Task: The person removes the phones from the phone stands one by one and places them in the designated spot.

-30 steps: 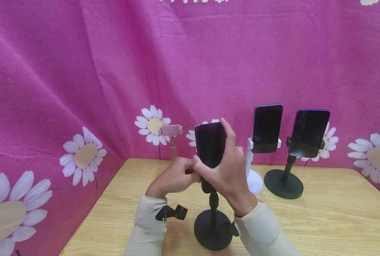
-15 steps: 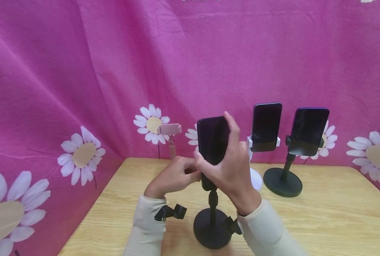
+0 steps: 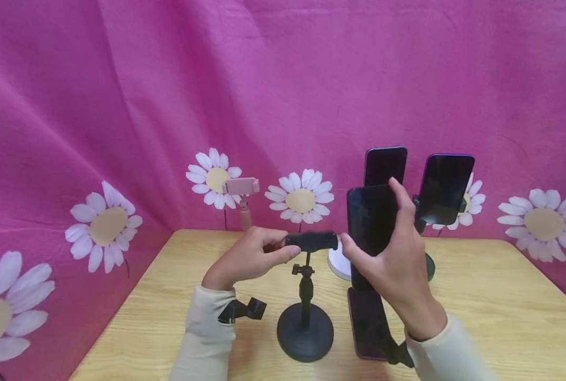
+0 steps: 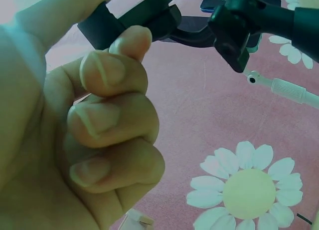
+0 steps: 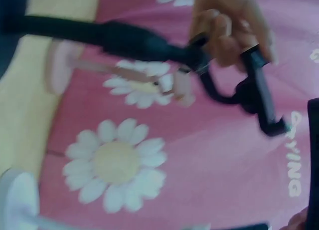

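A black phone stand point(image 3: 305, 333) stands upright on the table, its phone clamp point(image 3: 315, 241) facing me with no phone in it. My left hand point(image 3: 252, 258) pinches the clamp's left end between thumb and fingers; in the left wrist view, the fingers point(image 4: 117, 115) curl beneath it. To the right of the stand, my right hand point(image 3: 397, 270) grips a black smartphone point(image 3: 371, 222) by its edges, screen toward me. Only that phone's dark edge point(image 5: 314, 165) shows in the right wrist view.
Below the held phone, another dark phone point(image 3: 366, 323) lies flat on the wooden table point(image 3: 492, 296). Behind are a phone on a white stand point(image 3: 338, 264), partly hidden, and a purple-edged phone point(image 3: 447, 188) on a black stand. A pink phone holder point(image 3: 242, 186) stands at back left.
My right hand has drawn the smartphone off the stand's clamp and to the right, uncovering the clamp and the phone lying on the table. The left hand keeps its place at the clamp.
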`<state>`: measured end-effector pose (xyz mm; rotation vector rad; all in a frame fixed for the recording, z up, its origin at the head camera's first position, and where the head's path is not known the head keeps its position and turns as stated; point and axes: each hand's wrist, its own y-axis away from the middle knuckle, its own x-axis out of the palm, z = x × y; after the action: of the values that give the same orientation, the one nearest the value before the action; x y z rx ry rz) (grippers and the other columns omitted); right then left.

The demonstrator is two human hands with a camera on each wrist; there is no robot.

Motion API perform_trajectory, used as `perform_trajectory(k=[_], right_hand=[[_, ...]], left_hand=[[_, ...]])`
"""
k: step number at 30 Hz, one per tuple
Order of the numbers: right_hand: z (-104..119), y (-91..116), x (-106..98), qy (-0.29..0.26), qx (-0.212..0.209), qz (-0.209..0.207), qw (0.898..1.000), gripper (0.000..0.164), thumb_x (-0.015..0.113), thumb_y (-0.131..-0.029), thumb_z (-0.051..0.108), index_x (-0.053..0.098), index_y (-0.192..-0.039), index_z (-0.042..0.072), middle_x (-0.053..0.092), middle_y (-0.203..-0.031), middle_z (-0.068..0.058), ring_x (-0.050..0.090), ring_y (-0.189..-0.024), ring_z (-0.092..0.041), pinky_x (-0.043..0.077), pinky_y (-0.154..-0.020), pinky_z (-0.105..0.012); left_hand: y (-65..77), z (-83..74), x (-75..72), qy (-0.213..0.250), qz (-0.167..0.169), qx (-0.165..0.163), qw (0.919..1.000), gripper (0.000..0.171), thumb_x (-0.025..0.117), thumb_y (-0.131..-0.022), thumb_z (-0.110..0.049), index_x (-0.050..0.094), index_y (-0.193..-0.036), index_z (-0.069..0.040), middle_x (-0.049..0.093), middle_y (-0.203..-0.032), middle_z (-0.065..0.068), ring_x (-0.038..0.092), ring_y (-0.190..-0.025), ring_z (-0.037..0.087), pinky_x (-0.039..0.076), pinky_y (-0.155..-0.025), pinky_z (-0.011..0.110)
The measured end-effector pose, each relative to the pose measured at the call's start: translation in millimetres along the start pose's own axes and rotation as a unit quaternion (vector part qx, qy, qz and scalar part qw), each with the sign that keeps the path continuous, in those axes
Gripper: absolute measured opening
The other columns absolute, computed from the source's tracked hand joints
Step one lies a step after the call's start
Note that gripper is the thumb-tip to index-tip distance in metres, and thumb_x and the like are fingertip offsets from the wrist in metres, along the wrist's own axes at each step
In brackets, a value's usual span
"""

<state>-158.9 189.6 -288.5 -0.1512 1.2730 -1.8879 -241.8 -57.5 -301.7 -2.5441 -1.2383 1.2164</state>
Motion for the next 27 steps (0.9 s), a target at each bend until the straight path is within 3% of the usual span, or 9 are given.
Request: perform_trajectory(k=[7, 12, 16, 20, 25, 27], right_hand=[[-40, 28, -16, 0.06, 0.063, 0.031, 0.996, 0.107, 0.085, -0.066, 0.017, 0.022, -0.152, 0.026, 0.057, -0.117, -0.017, 0.058, -0.085, -0.028, 0.053, -0.069, -0.052], [-69, 50, -22, 0.096, 0.108, 0.072, 0.987, 0.106, 0.084, -0.068, 0.019, 0.019, -0.153, 0.021, 0.054, -0.12, -0.021, 0.056, -0.088, -0.033, 0.051, -0.071, -0.057], [-93, 63, -25, 0.116, 0.154, 0.122, 0.974, 0.106, 0.083, -0.071, 0.024, 0.016, -0.153, 0.013, 0.052, -0.121, -0.025, 0.055, -0.092, -0.037, 0.051, -0.073, -0.059], [-117, 73, -28, 0.127, 0.211, 0.184, 0.952, 0.108, 0.083, -0.073, 0.031, 0.014, -0.152, 0.005, 0.051, -0.122, -0.03, 0.054, -0.097, -0.042, 0.05, -0.077, -0.061], [-139, 81, -30, 0.143, 0.302, 0.272, 0.902, 0.116, 0.079, -0.074, 0.046, 0.006, -0.15, -0.002, 0.04, -0.131, -0.037, 0.049, -0.105, -0.049, 0.046, -0.085, -0.063], [-146, 84, -31, 0.144, 0.317, 0.297, 0.889, 0.117, 0.079, -0.074, 0.047, 0.005, -0.149, -0.003, 0.041, -0.13, -0.038, 0.05, -0.104, -0.048, 0.047, -0.085, -0.062]], left_hand=[[1.0, -0.7, -1.5, 0.0, 0.002, -0.003, 1.0, 0.03, 0.064, -0.092, -0.027, 0.051, -0.069, -0.014, 0.04, -0.059, -0.001, 0.042, -0.054, 0.014, 0.034, -0.05, 0.025], [0.2, 0.7, -0.8, 0.005, 0.008, -0.002, 1.0, 0.028, 0.064, -0.092, -0.027, 0.053, -0.07, -0.014, 0.042, -0.059, 0.0, 0.043, -0.054, 0.015, 0.035, -0.05, 0.026], [-0.6, 0.9, -1.4, 0.005, 0.008, 0.0, 1.0, 0.026, 0.065, -0.092, -0.027, 0.056, -0.071, -0.015, 0.043, -0.06, 0.001, 0.044, -0.055, 0.016, 0.036, -0.05, 0.026], [-0.5, 0.5, -1.1, 0.003, 0.008, -0.002, 1.0, 0.025, 0.065, -0.092, -0.027, 0.056, -0.072, -0.015, 0.044, -0.06, 0.001, 0.044, -0.055, 0.016, 0.036, -0.05, 0.026], [0.0, 0.2, -0.7, 0.003, 0.008, -0.005, 1.0, 0.028, 0.065, -0.092, -0.027, 0.053, -0.07, -0.014, 0.042, -0.059, 0.0, 0.042, -0.054, 0.015, 0.035, -0.05, 0.026], [0.3, 0.0, -1.1, 0.003, 0.006, -0.004, 1.0, 0.029, 0.065, -0.092, -0.027, 0.053, -0.069, -0.014, 0.041, -0.059, -0.001, 0.041, -0.054, 0.014, 0.034, -0.05, 0.026]])
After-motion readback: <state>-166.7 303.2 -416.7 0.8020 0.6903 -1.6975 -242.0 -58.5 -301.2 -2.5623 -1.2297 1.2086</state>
